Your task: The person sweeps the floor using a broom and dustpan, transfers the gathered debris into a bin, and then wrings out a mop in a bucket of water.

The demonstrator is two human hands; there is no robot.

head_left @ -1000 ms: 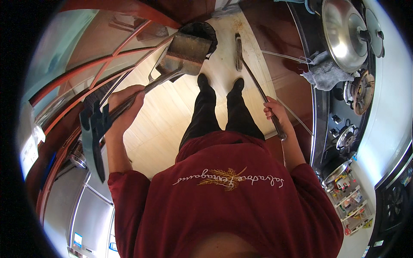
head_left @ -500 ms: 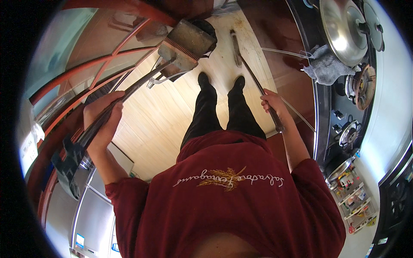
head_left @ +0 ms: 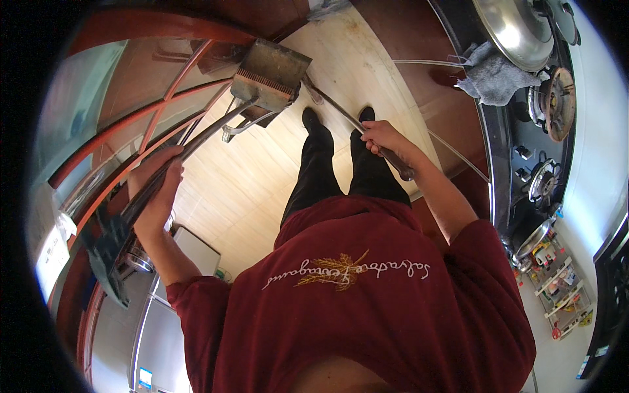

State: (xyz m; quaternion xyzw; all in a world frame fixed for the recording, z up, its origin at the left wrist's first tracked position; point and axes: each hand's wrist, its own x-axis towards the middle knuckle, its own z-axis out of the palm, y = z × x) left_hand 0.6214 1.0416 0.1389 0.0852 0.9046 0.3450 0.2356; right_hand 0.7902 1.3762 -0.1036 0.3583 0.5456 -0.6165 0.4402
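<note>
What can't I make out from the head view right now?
All in the head view:
Broom head: blurred; whether it touches the dustpan is unclear.
Left hand: the dustpan handle crosses it and covers part of it.
Metal lid: cut off by the top edge.
Dark green piece beyond the left hand: blurred.
Small items on the rack: too small to identify.

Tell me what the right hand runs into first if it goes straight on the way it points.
Past the broom handle it grips, the right hand would probably meet the dustpan first, though depth is hard to judge.
</note>
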